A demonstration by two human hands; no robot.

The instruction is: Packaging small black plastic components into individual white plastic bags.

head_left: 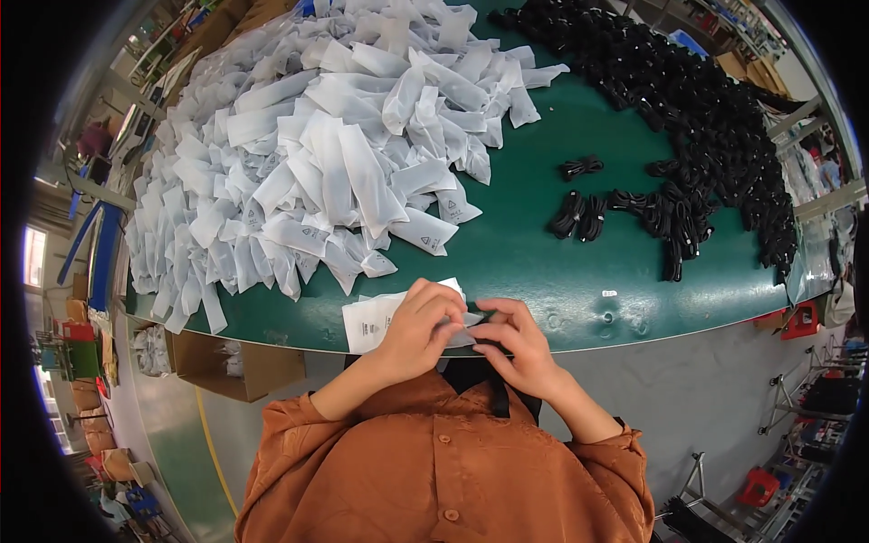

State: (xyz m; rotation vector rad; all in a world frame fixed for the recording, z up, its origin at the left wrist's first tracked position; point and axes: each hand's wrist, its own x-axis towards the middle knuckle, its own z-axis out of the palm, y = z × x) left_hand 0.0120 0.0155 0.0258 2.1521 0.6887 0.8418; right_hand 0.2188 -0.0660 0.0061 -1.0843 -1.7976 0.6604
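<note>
At the near edge of the table, my left hand (pixel 419 328) and my right hand (pixel 518 342) face each other, fingers bent. Between them is a small whitish plastic bag (pixel 460 338), pinched from both sides; whether anything is inside cannot be seen. Under and beside my left hand lies a stack of flat white printed bags (pixel 365 324). Beyond my hands rises a large heap of filled white bags (pixel 317 172). On the right, a pile of black coiled cables (pixel 715 154) spreads along the table, with a few separate cable bundles (pixel 579 217) nearer to me.
The green table (pixel 561 281) has a curved-looking front edge close to my body. An open cardboard box (pixel 237 366) stands below its left edge, holding some white bags. Metal frame posts (pixel 828 199) rise at the right. A red bin (pixel 759 487) sits on the floor at lower right.
</note>
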